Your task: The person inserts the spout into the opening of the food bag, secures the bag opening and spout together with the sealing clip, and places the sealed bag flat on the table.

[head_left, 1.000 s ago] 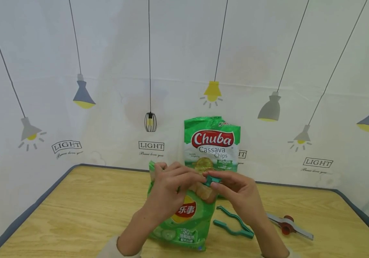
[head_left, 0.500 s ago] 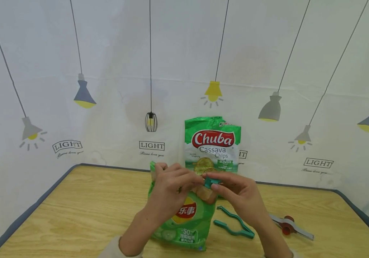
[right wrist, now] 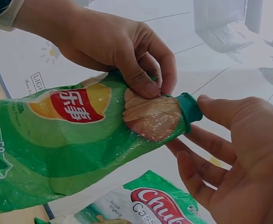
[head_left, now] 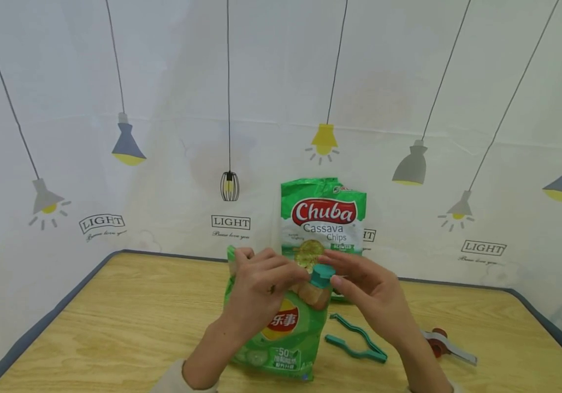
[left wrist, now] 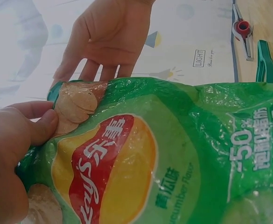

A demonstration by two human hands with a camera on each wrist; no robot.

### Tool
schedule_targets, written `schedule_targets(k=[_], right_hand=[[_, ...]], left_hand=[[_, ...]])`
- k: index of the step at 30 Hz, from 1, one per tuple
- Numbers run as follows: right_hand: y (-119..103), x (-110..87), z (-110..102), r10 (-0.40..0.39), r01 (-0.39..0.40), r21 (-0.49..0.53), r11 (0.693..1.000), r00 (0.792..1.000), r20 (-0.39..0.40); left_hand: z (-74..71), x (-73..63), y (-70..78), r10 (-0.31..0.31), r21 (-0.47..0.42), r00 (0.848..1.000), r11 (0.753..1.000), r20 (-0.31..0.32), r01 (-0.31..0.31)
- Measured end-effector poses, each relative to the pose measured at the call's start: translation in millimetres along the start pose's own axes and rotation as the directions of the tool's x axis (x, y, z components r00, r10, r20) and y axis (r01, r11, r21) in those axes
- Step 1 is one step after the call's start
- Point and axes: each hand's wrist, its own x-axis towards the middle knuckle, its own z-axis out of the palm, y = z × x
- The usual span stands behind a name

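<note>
My left hand (head_left: pixel 256 286) pinches the upper edge of a green Lay's chip bag (head_left: pixel 285 349), which stands upright on the table. In the right wrist view, a round teal cap (right wrist: pixel 190 111) sits on the bag's top corner, beside the pinching fingers. My right hand (head_left: pixel 376 297) is by this cap with its fingers spread and relaxed. Its thumb tip lies close against the cap's edge; whether it touches cannot be told. The left wrist view shows the thumb and forefinger (left wrist: pixel 34 116) of the left hand on the bag, with the cap mostly hidden.
Behind stands a green and white Chuba cassava chips bag (head_left: pixel 327 218) against the printed backdrop. On the table (head_left: pixel 138 327) to the right lie an unfolded teal bag clip (head_left: pixel 364 344) and a grey strip with a dark red ring (head_left: pixel 440 344).
My right hand has let go of the teal cap and drawn slightly right, its fingers spreading, so more of the cap shows. The left hand and the bag have stayed in place.
</note>
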Motion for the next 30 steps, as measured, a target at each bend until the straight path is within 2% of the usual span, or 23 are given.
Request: schedule_targets(k=[6, 14, 17, 22, 30], right_hand=[[-1.9, -0.9, -8.3, -0.025, 0.021, -0.058, 0.998, 0.997, -0.066], [-6.7, -1.3, -8.7, -0.021, 0.014, -0.079, 0.997, 0.996, -0.089], [-10.5, -3.8, -6.8, -0.036, 0.021, -0.127, 0.992, 0.993, -0.109], [-15.8, -12.3, -6.4, -0.062, 0.023, -0.257, 0.966, 0.988, -0.143], [-9.2, -31.2, -13.3, 0.02, -0.081, -0.394, 0.916, 0.988, -0.154]], left_hand=[[0.6, -0.2, -1.2, 0.009, -0.008, 1.0, 1.0, -0.004, -0.009], [-0.2, 0.1, -3.0, 0.018, -0.024, 1.0, 1.0, -0.014, -0.018], [-0.7, -0.2, -2.9, 0.018, -0.031, 1.0, 0.999, -0.011, -0.018], [-1.7, 0.1, -2.3, 0.013, -0.04, 1.0, 0.999, 0.004, -0.013], [-2.4, -0.4, -2.6, 0.019, -0.03, 1.0, 0.999, -0.002, -0.019]])
